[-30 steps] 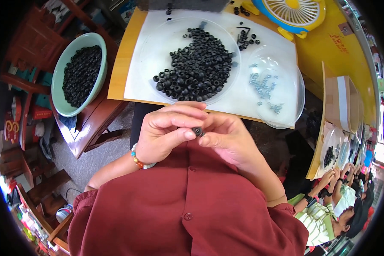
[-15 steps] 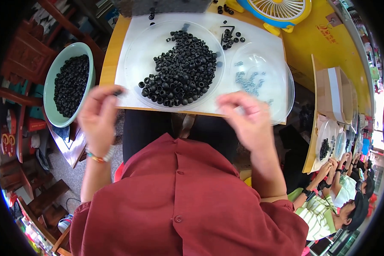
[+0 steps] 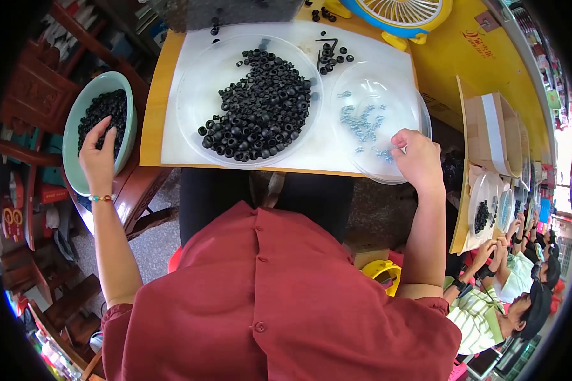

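My left hand [image 3: 98, 152] reaches over the pale green basin [image 3: 70, 166] at the left, its thumb and fingers apart with nothing seen between them. Black round knobs [image 3: 102, 105] with holes fill the basin. At the table's right front, my right hand [image 3: 419, 155] is curled with thumb and forefinger pinched above a clear plate [image 3: 349, 82]. Whatever may sit in the pinch is too small to make out. Small bluish clear pieces [image 3: 361, 126] lie scattered on that plate. Between the hands, a larger clear tray [image 3: 194, 76] carries a heap of black knobs [image 3: 267, 108].
Behind the plates lie a black hex key [image 3: 327, 46] and several loose knobs [image 3: 330, 60]. A yellow and blue fan [image 3: 400, 19] stands at the back. Right of my table is a cardboard box [image 3: 496, 136]; people work at a table beyond, further right.
My left hand has moved left from the table edge to above the basin and opened; the black piece it held is gone from it. My right hand has moved right, over the clear plate.
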{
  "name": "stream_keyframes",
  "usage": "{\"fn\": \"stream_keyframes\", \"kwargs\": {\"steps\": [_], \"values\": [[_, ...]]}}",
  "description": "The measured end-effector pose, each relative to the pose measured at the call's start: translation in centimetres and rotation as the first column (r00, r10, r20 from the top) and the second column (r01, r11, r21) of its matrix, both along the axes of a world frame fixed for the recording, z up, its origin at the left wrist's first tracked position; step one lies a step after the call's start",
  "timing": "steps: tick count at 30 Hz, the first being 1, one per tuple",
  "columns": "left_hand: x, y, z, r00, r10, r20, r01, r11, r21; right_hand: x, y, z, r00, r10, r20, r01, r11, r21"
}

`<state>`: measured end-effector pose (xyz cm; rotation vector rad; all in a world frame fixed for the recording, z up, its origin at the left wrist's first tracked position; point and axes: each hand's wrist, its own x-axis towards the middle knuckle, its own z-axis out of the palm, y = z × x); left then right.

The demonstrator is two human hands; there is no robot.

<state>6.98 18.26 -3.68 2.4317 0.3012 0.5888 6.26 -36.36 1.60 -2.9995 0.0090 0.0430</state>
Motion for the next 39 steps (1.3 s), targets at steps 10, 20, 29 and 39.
{"fn": "stream_keyframes", "kwargs": {"steps": [10,20,29,39], "values": [[0.7,-13.5,5.8,0.773,-0.627,-0.092,0.633,0.757,0.159,-0.5,-0.6,-0.8,0.988,-0.143,0.066,0.123,0.961,0.249],[3.4,-16.5,5.2,0.74,-0.532,-0.411,0.672,0.614,0.415,-1.1,-0.6,-0.4,0.938,-0.279,0.206,0.077,0.746,0.662],[3.5,-16.8,5.2,0.724,-0.564,-0.397,0.681,0.675,0.283,-1.5,-1.5,-1.3,0.954,-0.274,0.124,0.045,0.537,0.842],[0.1,-17.9,5.7,0.73,-0.683,0.029,0.358,0.346,-0.867,-2.8,1.5,-0.1,0.99,-0.132,-0.05,0.052,0.014,0.999]]}}
